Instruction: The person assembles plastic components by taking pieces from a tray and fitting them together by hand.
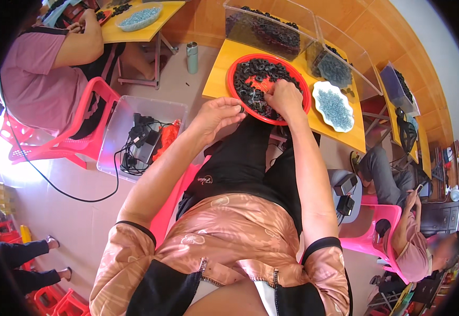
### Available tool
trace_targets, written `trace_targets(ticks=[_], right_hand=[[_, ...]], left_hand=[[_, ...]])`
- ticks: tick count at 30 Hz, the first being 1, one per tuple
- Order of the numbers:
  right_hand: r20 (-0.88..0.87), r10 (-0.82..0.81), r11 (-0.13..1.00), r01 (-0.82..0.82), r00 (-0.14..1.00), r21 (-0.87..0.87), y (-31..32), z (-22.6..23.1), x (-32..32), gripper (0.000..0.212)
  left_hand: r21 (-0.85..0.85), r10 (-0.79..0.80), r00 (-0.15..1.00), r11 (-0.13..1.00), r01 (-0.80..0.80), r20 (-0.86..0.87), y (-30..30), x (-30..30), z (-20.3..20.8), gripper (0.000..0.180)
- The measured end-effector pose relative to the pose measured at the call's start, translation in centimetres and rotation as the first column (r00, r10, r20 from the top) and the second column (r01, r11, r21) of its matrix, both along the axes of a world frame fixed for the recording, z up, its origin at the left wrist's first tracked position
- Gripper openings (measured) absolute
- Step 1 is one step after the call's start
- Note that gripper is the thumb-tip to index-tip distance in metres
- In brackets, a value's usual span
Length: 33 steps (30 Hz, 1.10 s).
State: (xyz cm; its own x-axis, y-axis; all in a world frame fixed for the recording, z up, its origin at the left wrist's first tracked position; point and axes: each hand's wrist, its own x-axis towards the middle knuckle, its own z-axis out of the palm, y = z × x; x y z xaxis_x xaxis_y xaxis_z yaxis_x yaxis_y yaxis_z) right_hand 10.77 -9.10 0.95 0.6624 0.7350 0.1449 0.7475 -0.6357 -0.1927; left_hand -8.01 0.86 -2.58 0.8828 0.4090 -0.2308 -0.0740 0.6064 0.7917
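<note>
A red round tray [231, 75] holds many small black ring-like parts [261, 68], with a patch of its red bottom showing between them. My right hand [286, 98] reaches into the tray, its fingers bent and closed down among the black parts; whatever is at the fingertips is hidden. By the tray's near left rim is my left hand [220, 117], thumb and fingers brought together in a pinch. Anything between them is too small to make out. To the right of the tray stands a white scalloped dish [349, 122] full of small clear bluish pieces [332, 107].
The tray and dish stand on a yellow table [345, 136]. Behind them are clear plastic bins [271, 32] with black parts. A clear tub [106, 158] with cables sits on the floor at left. Two people [40, 79] sit nearby; a green flask [192, 58] stands on the floor.
</note>
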Motion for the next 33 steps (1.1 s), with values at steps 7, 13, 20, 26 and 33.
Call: trace_targets(ticks=[7, 13, 20, 26, 33], right_hand=[[-0.182, 0.127, 0.937, -0.057, 0.975, 0.345, -1.2, 1.8, -2.2, 0.013], [-0.663, 0.458, 0.790, 0.070, 0.592, 0.609, -2.9, 1.3, -6.0, 0.008], [-0.579, 0.429, 0.806, -0.005, 0.693, 0.592, -3.2, 0.0, -6.8, 0.006], [-0.580, 0.443, 0.794, 0.001, 0.684, 0.608, -3.7, 0.1, -7.3, 0.006], [-0.602, 0.586, 0.695, 0.046, 0.543, 0.717, -4.5, 0.5, -7.5, 0.016]], left_hand=[[-0.030, -0.010, 0.999, 1.000, 0.011, 0.032, 0.6, -0.1, -0.7, 0.024], [-0.018, -0.006, 0.998, 1.000, 0.007, 0.057, 0.5, 0.0, -0.6, 0.025], [0.031, -0.009, 1.000, 0.999, 0.009, 0.005, 0.2, 0.1, -0.1, 0.023], [0.292, -0.010, 0.999, 0.956, -0.001, 0.036, -0.1, -0.2, 0.3, 0.020], [0.342, -0.068, 0.997, 0.938, 0.053, 0.031, -0.4, -0.5, 0.7, 0.020]])
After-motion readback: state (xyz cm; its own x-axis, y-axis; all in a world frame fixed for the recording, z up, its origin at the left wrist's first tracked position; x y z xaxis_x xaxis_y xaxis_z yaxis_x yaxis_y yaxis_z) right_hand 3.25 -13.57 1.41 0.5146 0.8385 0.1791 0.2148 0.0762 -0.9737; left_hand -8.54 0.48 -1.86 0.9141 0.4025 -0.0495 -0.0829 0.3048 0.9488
